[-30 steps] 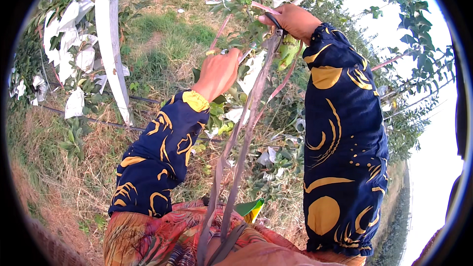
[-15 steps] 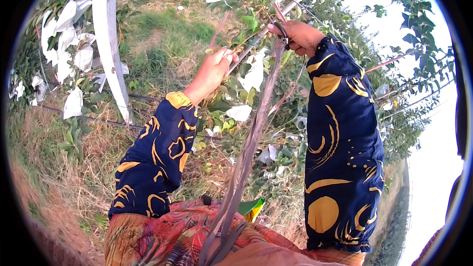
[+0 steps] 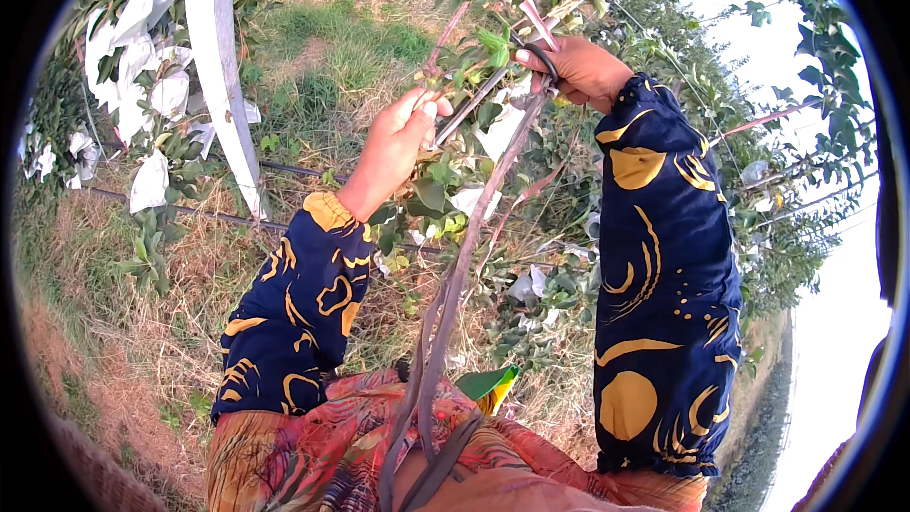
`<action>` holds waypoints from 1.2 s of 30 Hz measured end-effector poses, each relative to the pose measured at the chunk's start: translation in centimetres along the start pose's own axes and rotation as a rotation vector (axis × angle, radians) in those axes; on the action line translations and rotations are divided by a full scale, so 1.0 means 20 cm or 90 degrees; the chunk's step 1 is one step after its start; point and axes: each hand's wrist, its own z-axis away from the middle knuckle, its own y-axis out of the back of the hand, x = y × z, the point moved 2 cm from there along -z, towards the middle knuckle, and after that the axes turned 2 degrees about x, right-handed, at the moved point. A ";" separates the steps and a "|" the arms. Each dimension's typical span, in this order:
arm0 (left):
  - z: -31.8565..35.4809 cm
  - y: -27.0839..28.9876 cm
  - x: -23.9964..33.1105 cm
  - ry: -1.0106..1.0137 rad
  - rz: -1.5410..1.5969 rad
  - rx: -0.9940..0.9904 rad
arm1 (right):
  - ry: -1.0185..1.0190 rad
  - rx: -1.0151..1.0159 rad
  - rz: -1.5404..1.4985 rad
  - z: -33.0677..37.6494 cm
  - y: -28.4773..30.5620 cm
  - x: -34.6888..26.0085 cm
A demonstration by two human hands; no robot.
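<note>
My right hand (image 3: 586,71), closed, grips black-handled scissors (image 3: 543,59) by the finger loop, among the leaves at the upper middle. A long grey-brown cloth strap (image 3: 464,265) hangs from the handle down to my waist. The blades are hard to make out against the branches. To the left, my left hand (image 3: 393,144) is closed in a pinch beside a thin grey branch (image 3: 471,106); what its fingertips hold, if anything, is too small to name. Green leaves (image 3: 494,45) and a white bag (image 3: 502,128) lie between the hands. A pink ribbon (image 3: 539,24) stands just above the scissors.
A pale post (image 3: 223,76) rises at the left, next to a cluster of white bags (image 3: 133,57) on a leafy tree. Dark lines (image 3: 227,219) run low across the dry grass (image 3: 237,284). Near my lap sits a green and yellow item (image 3: 489,387).
My left hand has come slightly down and left, toward me. The right hand stays on the scissors, nearly in place. The surroundings have shifted a little to the right in view.
</note>
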 end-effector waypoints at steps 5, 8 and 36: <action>0.31 0.14 0.15 0.036 -0.039 0.007 | 0.060 -0.191 -0.113 0.29 -0.20 0.14; 0.59 0.35 0.17 0.109 -0.065 0.098 | 0.160 -0.341 -0.221 0.28 -0.46 0.18; 1.72 0.69 -0.47 0.302 0.202 0.649 | -0.130 -0.475 -0.445 0.07 -1.19 1.12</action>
